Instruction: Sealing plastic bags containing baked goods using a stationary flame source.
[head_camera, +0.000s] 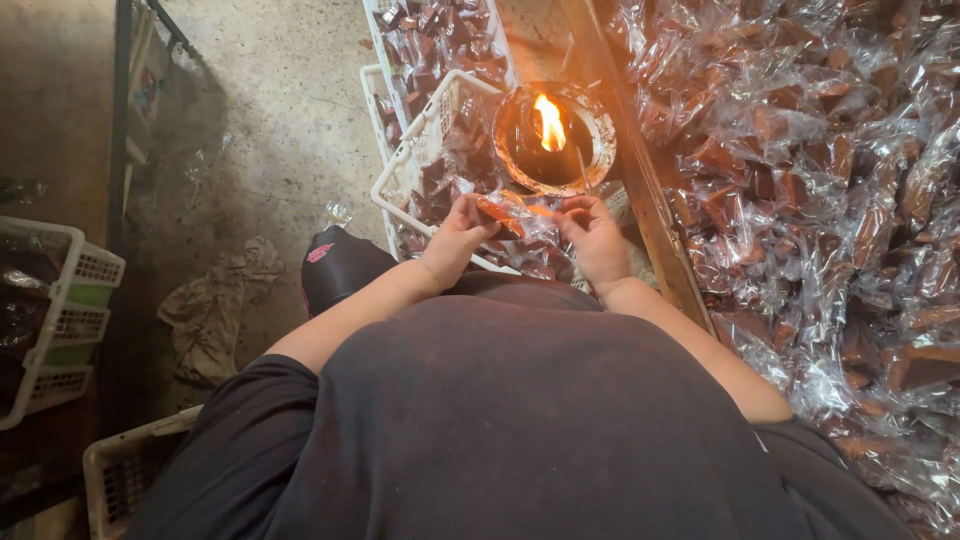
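Observation:
Both my hands hold one small clear plastic packet (515, 214) with a brown piece inside, just below a burning lamp. My left hand (462, 234) pinches the packet's left end, where the brown piece sits. My right hand (592, 236) grips the crinkled right end of the wrapper. The lamp is a round dark metal dish (600, 135) with a bright orange flame (550, 122) standing in its middle, a short way above the packet.
A white plastic basket (412, 160) of wrapped brown pieces stands under and left of the lamp. A wooden board (640, 170) borders a big heap of wrapped packets (830, 180) at right. More white baskets (60, 320) stand at left. A rag (215, 310) lies on the concrete floor.

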